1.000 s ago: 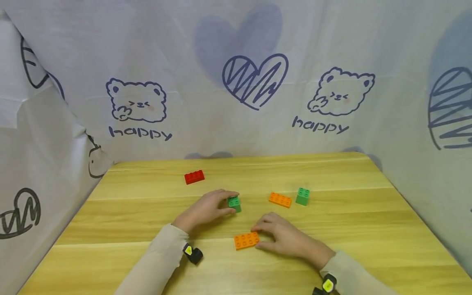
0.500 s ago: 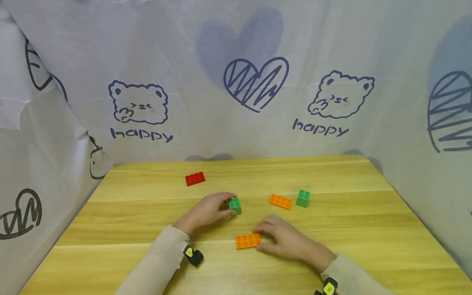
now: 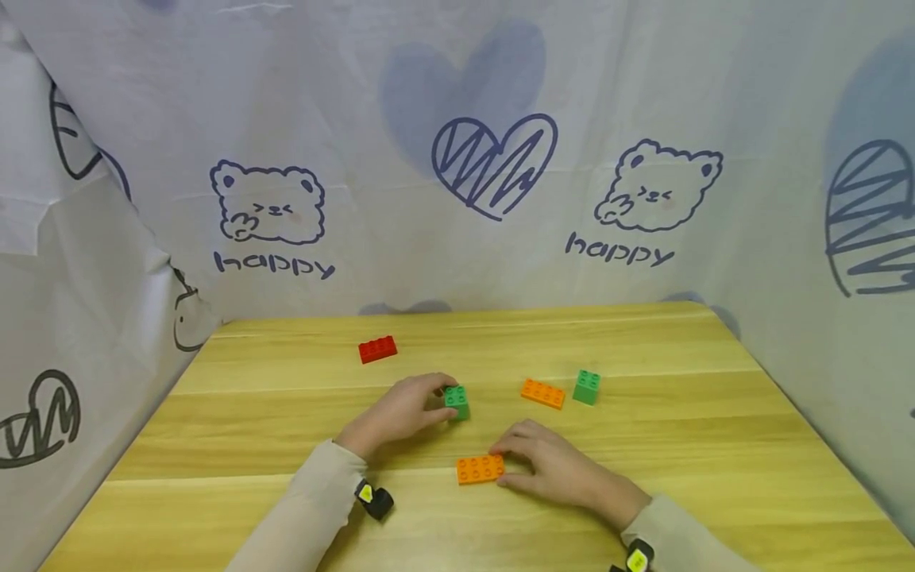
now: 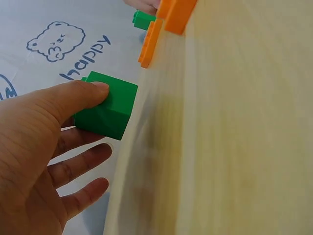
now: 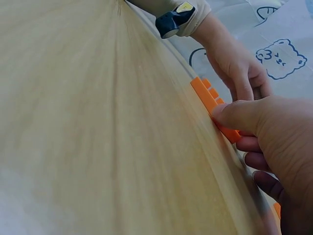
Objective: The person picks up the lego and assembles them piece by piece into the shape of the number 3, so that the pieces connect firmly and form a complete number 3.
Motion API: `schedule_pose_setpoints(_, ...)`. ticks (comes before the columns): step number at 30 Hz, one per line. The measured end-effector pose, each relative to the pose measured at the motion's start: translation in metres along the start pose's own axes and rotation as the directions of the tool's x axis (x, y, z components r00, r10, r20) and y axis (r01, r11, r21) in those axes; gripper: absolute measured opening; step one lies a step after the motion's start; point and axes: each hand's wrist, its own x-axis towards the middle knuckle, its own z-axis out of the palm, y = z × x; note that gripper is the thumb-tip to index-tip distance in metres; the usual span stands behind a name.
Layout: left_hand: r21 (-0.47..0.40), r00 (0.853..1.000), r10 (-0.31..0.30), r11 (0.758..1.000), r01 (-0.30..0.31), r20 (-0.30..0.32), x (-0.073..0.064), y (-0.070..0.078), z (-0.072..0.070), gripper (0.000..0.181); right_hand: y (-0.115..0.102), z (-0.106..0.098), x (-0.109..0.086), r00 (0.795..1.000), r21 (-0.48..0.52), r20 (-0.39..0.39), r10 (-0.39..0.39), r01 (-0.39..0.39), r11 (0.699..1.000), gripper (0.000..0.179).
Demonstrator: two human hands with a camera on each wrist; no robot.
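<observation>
My left hand (image 3: 400, 409) pinches a green two-by-two toy brick (image 4: 110, 110) between thumb and fingers, its studs facing up in the head view. In the left wrist view the thumb lies on the brick's near side, while the lower fingers stay loose below it. Nearer the front, my right hand (image 3: 554, 469) grips the right end of an orange two-by-four brick (image 3: 477, 469). The right wrist view has the thumb on the long side of this flat orange brick (image 5: 203, 93), the fingers behind it. A small gap of table separates the two bricks.
Behind the right hand lie a second orange brick (image 3: 542, 393) and, beside it, another green brick (image 3: 587, 387). A red brick (image 3: 377, 349) sits at the back left of the wooden table (image 3: 286, 524). White printed cloth (image 3: 386, 254) hangs around the back and sides.
The green brick in my left hand has turned slightly and shifted a little to the right. My right hand and its orange brick stay almost still.
</observation>
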Motion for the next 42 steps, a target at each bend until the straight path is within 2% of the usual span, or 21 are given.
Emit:
schedule_pose_setpoints(11, -0.010, 0.999, 0.041, 0.999, -0.041, -0.030, -0.006, 0.022, -0.009, 0.043, -0.001, 0.000, 0.001, 1.000, 0.024, -0.017, 0.016, -0.016, 1.000, 0.034)
schedule_pose_setpoints(16, -0.009, 0.998, 0.051, 0.999, -0.052, -0.042, -0.006, 0.027, -0.009, 0.044, 0.000, 0.000, 0.000, 0.999, 0.041, -0.015, 0.030, -0.029, 0.999, 0.033)
schedule_pose_setpoints(21, -0.039, 0.998, 0.052, 0.998, -0.053, -0.018, -0.009, 0.034, -0.008, 0.044, 0.000, 0.001, 0.000, 0.999, 0.052, -0.007, 0.034, -0.034, 0.998, 0.034)
schedule_pose_setpoints(28, -0.031, 0.997, 0.082, 0.996, -0.082, 0.006, -0.010, 0.044, -0.008, 0.042, 0.000, 0.000, 0.001, 0.999, 0.058, -0.024, 0.037, -0.035, 0.998, 0.033)
schedule_pose_setpoints(35, -0.099, 0.995, 0.092, 0.991, -0.088, 0.043, -0.015, 0.051, -0.004, 0.038, 0.002, 0.000, 0.001, 0.999, 0.060, -0.026, 0.032, -0.031, 0.998, 0.035)
schedule_pose_setpoints(42, -0.130, 0.991, 0.126, 0.984, -0.120, 0.038, -0.018, 0.054, 0.003, 0.036, 0.001, -0.002, 0.000, 0.999, 0.052, -0.033, 0.019, -0.017, 0.999, 0.036)
